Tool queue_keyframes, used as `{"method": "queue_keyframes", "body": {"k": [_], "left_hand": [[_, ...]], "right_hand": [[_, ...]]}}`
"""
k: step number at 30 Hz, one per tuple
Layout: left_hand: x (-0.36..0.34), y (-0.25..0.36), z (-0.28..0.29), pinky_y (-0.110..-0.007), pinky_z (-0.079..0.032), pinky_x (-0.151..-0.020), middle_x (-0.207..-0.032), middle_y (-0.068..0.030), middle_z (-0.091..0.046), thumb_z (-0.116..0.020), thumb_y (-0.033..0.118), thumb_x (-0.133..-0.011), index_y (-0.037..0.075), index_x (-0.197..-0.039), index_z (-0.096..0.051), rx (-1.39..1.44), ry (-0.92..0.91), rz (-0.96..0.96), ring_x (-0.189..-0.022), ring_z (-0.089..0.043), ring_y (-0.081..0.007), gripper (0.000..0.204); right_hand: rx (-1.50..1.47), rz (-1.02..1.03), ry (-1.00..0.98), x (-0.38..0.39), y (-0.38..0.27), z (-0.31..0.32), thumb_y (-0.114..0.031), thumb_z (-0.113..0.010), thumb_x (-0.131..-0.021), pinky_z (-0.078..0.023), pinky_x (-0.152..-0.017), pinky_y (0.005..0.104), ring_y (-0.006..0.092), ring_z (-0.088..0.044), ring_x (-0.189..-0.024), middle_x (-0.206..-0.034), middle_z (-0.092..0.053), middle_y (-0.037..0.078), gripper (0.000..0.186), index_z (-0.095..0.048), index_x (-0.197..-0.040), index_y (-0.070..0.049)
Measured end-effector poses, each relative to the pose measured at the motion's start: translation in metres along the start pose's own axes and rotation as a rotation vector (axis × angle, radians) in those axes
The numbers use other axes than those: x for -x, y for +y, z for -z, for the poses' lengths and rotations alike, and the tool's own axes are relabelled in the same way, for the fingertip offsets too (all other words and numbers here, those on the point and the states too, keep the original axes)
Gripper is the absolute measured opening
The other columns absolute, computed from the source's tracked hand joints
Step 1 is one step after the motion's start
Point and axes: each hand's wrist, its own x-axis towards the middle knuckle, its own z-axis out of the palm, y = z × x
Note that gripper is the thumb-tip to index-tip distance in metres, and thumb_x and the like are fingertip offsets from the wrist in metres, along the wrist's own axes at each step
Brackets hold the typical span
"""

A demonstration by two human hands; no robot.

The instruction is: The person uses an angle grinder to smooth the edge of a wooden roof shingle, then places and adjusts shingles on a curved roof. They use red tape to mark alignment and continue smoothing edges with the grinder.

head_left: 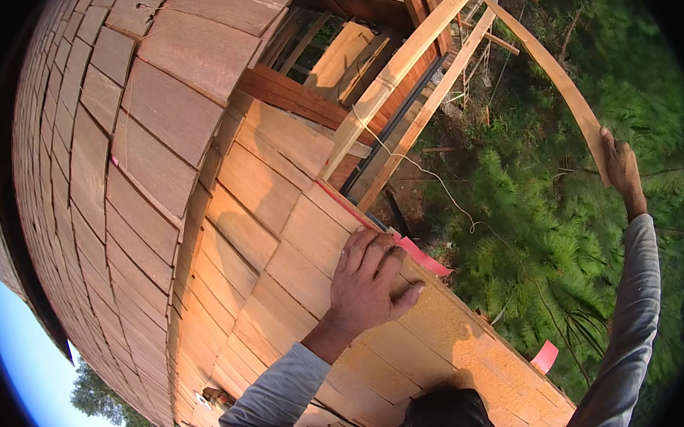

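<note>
My left hand (369,282) rests palm down on the pale wooden shingles (301,234), fingers and thumb apart. Its fingertips lie close to the roof's edge, beside a pink-red strip (425,258) that sticks out there. Stretched far out to the right, my right hand (623,168) is closed round the near end of a long, thin wooden strip (555,66). That strip reaches over the drop, its far end by the tops of two light wooden battens (406,69) that lean outward past the edge.
Darker weathered shingles (160,108) cover the roof on the left. Sawdust (445,321) lies near the edge, by another pink strip (545,357). A thin cord (431,172) trails over the battens. Green trees (530,217) stand far below. A tool (217,398) lies at lower left.
</note>
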Motion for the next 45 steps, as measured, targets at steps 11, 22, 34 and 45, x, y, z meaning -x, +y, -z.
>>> {"method": "queue_keyframes", "body": {"k": [11,22,34,45], "left_hand": [[-0.003,0.005,0.009,-0.054,-0.022,-0.124,-0.138,-0.0136,-0.06,-0.063,0.06,-0.09,0.003,-0.128,-0.068,-0.156,-0.203,0.058,-0.14,-0.048,-0.0329,0.068],[-0.004,0.005,0.009,-0.052,-0.024,-0.124,-0.133,-0.0122,-0.067,-0.061,0.067,-0.09,0.005,-0.12,-0.072,-0.161,-0.174,0.067,-0.135,-0.054,-0.0323,0.07],[-0.005,0.013,0.009,-0.064,-0.025,-0.118,-0.128,-0.0177,-0.064,-0.038,0.084,-0.091,0.001,-0.119,-0.066,-0.251,-0.183,0.091,-0.133,-0.049,-0.0399,0.092],[0.018,-0.002,0.009,-0.061,-0.024,-0.121,-0.139,-0.0223,-0.056,-0.067,0.065,-0.087,0.002,-0.12,-0.059,0.044,0.115,0.221,-0.142,-0.04,-0.0453,0.072]], "right_hand": [[-0.552,-0.394,-0.614,0.259,0.085,-0.192,-0.048,-0.058,-0.103,-0.048,-0.073,0.0404,0.0269,-0.061,-0.082,-0.091,-0.064,0.019,0.061,-0.061,-0.118,0.011],[-0.339,-0.094,-0.745,0.292,0.14,-0.26,-0.032,-0.061,-0.095,-0.05,-0.059,0.0422,0.0254,-0.066,-0.066,-0.075,-0.065,0.019,0.043,-0.06,-0.097,0.011],[-0.413,-0.213,-0.877,0.297,0.125,-0.245,-0.03,-0.063,-0.094,-0.053,-0.063,0.0436,0.0301,-0.071,-0.067,-0.074,-0.068,0.021,0.038,-0.061,-0.094,0.008],[-0.695,-0.092,-0.623,0.254,0.058,-0.203,-0.047,-0.057,-0.103,-0.049,-0.103,0.0431,0.0367,-0.06,-0.127,-0.152,-0.047,0.027,0.09,-0.009,-0.164,-0.001]]}}
